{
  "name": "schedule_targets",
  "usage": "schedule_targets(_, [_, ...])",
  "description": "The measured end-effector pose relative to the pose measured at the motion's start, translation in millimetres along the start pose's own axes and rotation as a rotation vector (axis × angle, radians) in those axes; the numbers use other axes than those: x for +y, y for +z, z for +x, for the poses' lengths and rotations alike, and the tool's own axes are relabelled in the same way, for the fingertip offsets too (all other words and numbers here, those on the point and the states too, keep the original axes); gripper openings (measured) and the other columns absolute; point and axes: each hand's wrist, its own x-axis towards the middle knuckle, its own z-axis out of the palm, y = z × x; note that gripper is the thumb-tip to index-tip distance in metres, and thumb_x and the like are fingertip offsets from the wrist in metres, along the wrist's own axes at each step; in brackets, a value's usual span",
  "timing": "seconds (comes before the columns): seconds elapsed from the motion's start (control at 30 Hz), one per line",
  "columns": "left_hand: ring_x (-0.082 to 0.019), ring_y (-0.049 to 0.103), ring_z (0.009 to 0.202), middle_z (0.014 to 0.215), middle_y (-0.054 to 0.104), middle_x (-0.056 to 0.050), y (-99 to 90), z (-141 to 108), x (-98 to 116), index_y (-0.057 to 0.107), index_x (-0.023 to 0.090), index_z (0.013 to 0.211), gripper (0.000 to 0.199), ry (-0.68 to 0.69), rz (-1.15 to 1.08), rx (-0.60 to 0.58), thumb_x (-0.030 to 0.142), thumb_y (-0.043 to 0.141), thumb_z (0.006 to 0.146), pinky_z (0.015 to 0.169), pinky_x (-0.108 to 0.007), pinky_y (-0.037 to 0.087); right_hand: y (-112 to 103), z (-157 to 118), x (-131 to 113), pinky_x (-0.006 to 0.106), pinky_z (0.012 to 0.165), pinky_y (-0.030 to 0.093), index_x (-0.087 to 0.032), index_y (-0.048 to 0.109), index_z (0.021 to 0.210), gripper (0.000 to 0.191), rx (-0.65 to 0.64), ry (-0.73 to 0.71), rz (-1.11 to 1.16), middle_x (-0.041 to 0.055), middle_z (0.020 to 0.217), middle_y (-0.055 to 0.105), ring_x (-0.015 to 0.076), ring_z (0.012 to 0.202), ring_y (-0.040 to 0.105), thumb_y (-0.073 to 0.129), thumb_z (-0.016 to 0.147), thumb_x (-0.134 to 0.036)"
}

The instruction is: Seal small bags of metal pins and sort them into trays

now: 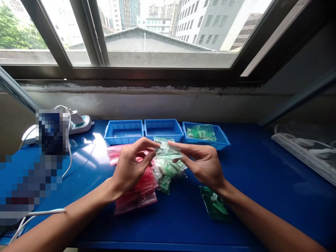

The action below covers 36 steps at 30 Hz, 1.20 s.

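Above the middle of the blue table, a small clear green-tinted zip bag is stretched between my two hands. My left hand pinches its left edge between thumb and fingers. On the opposite edge my right hand grips the bag, its fingertips a little blurred. Just beneath lies a pile of filled green bags with small light and metallic pieces inside. Red plastic bags lie flat under and beside my left hand. Below my right wrist, another green bag holds pale pieces.
Three blue bins stand in a row behind my hands: a left bin, a middle bin and a right bin with a filled green bag in it. Power strips and white cables lie at the left; another strip is at the right.
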Motion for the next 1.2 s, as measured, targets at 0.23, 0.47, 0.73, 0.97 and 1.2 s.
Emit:
schedule_targets(0.23, [-0.017, 0.078, 0.09, 0.109, 0.078, -0.007, 0.0, -1.5, -1.0, 0.069, 0.018, 0.113, 0.017, 0.124, 0.066, 0.031, 0.014, 0.067, 0.097, 0.071, -0.024, 0.068, -1.2, -2.4, 1.4, 0.034, 0.081, 0.069, -0.027, 0.08, 0.122, 0.037, 0.002, -0.163, -0.091, 0.0036, 0.124, 0.078, 0.0277, 0.11, 0.078, 0.07, 0.09, -0.012])
schedule_targets(0.47, [-0.012, 0.076, 0.084, 0.104, 0.079, -0.004, -1.2, -0.9, -1.4, 0.07, 0.017, 0.117, 0.022, 0.17, 0.129, 0.031, 0.01, 0.066, 0.096, 0.071, -0.02, 0.065, -2.5, -2.3, -1.7, 0.032, 0.077, 0.068, -0.025, 0.082, 0.117, 0.038, -0.011, -0.196, -0.097, 0.0045, 0.121, 0.079, 0.0291, 0.113, 0.077, 0.067, 0.088, -0.007])
schedule_targets(0.73, [-0.011, 0.064, 0.051, 0.059, 0.068, 0.001, -1.0, 1.0, 4.4, 0.068, 0.014, 0.084, 0.02, -0.068, -0.001, -0.08, 0.028, 0.067, 0.098, 0.048, -0.02, 0.049, -0.2, 0.0, -8.9, 0.023, 0.049, 0.055, -0.018, 0.079, 0.078, 0.014, -0.044, -0.076, -0.04, -0.0016, 0.058, 0.072, 0.013, 0.046, 0.066, 0.075, 0.091, -0.02])
schedule_targets(0.97, [-0.007, 0.045, 0.045, 0.052, 0.053, 0.005, -2.4, 5.8, 11.6, 0.059, 0.015, 0.069, 0.034, -0.272, -0.176, -0.146, 0.036, 0.07, 0.094, 0.046, -0.018, 0.037, 0.3, -0.5, -10.2, 0.021, 0.043, 0.041, -0.017, 0.064, 0.065, 0.033, -0.12, 0.049, -0.023, -0.005, 0.049, 0.056, 0.0083, 0.04, 0.051, 0.071, 0.094, -0.03])
schedule_targets(1.2, [-0.008, 0.047, 0.045, 0.052, 0.054, 0.006, -1.9, 6.3, 11.9, 0.063, 0.015, 0.085, 0.018, -0.302, -0.141, -0.165, 0.029, 0.068, 0.094, 0.046, -0.019, 0.038, -0.4, -0.5, -6.1, 0.021, 0.043, 0.041, -0.016, 0.067, 0.066, 0.03, -0.137, 0.08, 0.001, -0.0051, 0.049, 0.056, 0.008, 0.039, 0.05, 0.076, 0.091, -0.029])
